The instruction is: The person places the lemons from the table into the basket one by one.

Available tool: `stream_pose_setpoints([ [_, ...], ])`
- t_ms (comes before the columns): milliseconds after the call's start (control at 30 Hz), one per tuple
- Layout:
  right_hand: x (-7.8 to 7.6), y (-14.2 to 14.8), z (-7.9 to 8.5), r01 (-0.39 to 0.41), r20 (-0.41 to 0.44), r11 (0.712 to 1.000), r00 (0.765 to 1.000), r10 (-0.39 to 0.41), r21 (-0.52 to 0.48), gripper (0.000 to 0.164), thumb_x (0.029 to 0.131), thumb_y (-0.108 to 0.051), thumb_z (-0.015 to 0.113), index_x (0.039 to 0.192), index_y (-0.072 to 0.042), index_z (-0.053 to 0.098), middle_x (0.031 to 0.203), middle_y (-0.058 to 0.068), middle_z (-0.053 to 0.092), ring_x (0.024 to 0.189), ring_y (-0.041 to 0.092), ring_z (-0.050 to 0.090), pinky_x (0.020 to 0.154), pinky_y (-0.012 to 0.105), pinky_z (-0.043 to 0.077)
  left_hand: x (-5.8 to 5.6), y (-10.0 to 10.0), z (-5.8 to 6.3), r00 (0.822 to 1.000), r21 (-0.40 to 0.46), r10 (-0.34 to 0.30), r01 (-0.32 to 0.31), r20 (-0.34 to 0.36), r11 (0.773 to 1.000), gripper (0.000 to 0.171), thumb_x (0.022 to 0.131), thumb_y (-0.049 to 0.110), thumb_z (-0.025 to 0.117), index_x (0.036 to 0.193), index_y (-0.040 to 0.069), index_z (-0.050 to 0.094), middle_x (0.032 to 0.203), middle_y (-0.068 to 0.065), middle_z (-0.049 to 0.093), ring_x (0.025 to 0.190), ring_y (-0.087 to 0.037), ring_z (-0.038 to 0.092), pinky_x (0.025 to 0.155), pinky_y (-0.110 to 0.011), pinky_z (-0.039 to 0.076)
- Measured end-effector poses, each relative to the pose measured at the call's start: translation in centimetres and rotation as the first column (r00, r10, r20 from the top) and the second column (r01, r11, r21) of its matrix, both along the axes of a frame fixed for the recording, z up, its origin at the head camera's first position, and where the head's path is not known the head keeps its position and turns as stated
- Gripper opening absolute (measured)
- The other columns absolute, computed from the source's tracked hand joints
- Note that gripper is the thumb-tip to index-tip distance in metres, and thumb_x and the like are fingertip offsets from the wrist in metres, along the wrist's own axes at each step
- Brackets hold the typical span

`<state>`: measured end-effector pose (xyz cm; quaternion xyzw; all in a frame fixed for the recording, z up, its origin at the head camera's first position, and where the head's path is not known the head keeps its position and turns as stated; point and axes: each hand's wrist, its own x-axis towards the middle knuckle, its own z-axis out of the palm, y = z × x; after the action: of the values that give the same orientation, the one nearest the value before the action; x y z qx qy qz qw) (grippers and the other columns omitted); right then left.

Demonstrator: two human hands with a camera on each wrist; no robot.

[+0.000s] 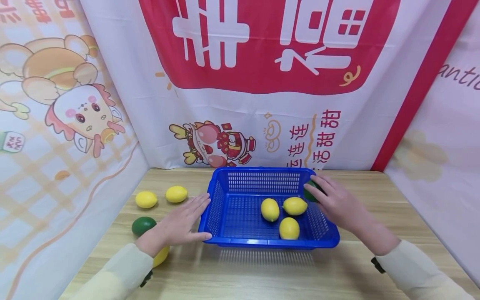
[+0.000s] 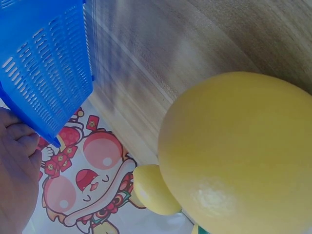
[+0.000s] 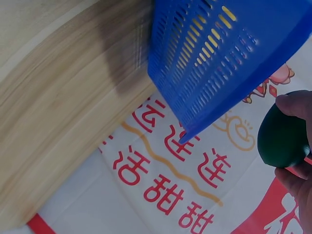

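Noted left hand (image 1: 180, 223) resting, fingers extended, on left rim of basket (image 1: 243, 241), and, right of head-frame centre at upper-right corner, near 3 lemons (image 1: 270, 209), right hand (image 1: 339, 202) pinching green fruit (image 1: 312, 192) judged light, firm, possibly slippery, best held round its middle.

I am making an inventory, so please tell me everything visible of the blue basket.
The blue basket is rectangular and looks like plastic, with slotted, outward-sloping walls, a perforated floor and smooth rim. It stands upright on the table, its long sides running left to right. Three yellow lemons lie inside, middle to right. The left hand touches its left rim; the right hand holds a green fruit at the right wall, contact there unclear.
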<state>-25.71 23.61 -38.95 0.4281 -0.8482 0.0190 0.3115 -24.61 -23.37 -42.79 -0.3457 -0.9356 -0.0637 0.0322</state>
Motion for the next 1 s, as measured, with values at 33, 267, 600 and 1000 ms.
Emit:
stream_pose_setpoints([
  [33,0.0,-0.1,0.0,-0.002,0.005,1.000,1.000,0.002,0.002,0.055,0.103,-0.039,0.028,0.130,-0.002,0.057,0.131,0.027,0.053,0.119,0.044,0.051,0.091,0.057,0.048,0.0,0.0,0.0,1.000,-0.002,0.002,-0.002,0.003,1.000,0.095,0.089,0.065,0.054,0.154,0.003,0.023,0.160,-0.012,0.017,0.146,-0.026,0.013,0.116,-0.048,0.020],
  [267,0.0,-0.9,-0.1,-0.028,0.048,1.000,0.998,0.028,-0.003,0.063,0.101,-0.043,0.018,0.130,-0.003,0.058,0.130,0.026,0.054,0.117,0.043,0.053,0.091,0.057,0.049,0.1,0.1,0.1,1.000,0.000,0.011,-0.011,0.016,1.000,0.095,0.088,0.065,0.054,0.154,0.003,0.022,0.160,-0.011,0.016,0.146,-0.026,0.012,0.116,-0.048,0.020],
  [600,-0.2,-1.8,-0.4,-0.034,0.119,0.998,0.992,0.029,0.046,0.062,0.071,-0.008,0.087,0.127,-0.003,0.060,0.128,0.023,0.055,0.116,0.039,0.054,0.093,0.053,0.049,0.2,0.1,0.1,1.000,0.007,-0.003,0.003,-0.008,1.000,0.094,0.088,0.064,0.055,0.153,0.001,0.025,0.159,-0.014,0.019,0.145,-0.030,0.017,0.115,-0.050,0.022],
  [1000,-0.5,-2.6,-1.0,0.004,0.267,0.994,0.963,-0.034,0.113,0.056,0.077,-0.013,0.084,0.127,-0.007,0.059,0.128,0.018,0.057,0.119,0.035,0.054,0.094,0.050,0.049,0.1,0.0,0.2,1.000,0.007,0.000,0.000,0.001,1.000,0.094,0.088,0.063,0.056,0.153,0.002,0.025,0.160,-0.013,0.018,0.146,-0.028,0.015,0.115,-0.049,0.021],
])
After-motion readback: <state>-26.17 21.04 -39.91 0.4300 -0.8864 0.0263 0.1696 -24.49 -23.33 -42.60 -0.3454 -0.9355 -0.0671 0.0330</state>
